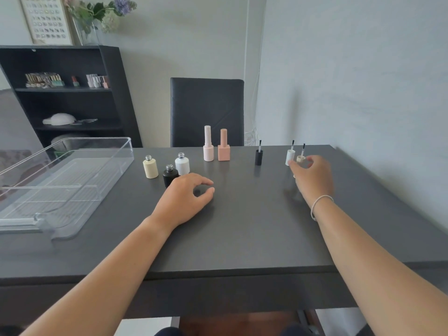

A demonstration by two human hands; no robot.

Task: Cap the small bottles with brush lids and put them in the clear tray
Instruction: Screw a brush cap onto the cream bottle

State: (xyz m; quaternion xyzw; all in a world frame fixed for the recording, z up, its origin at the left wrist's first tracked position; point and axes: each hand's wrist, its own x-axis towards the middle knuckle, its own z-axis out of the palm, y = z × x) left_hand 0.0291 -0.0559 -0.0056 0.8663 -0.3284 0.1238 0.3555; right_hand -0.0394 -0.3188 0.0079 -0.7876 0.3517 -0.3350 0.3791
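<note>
Three uncapped bottles, cream (150, 169), black (169, 175), white (182, 164), stand just beyond the left hand (186, 198); two tall capped bottles (217, 147) stand farther back. Three brush lids: black (259, 157) left of the right hand (312, 177), white (290, 156) and cream (300, 158) at its fingertips. Tray (80, 154), empty, far left; left fingers loosely apart on counter (242, 234), right fingers apart, contact with cream lid unclear.

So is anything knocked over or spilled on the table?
No, nothing stands out. The cream bottle, black bottle and white bottle stand upright and uncapped. The black brush lid, white brush lid and cream brush lid stand brush-up. The clear tray is empty.
</note>
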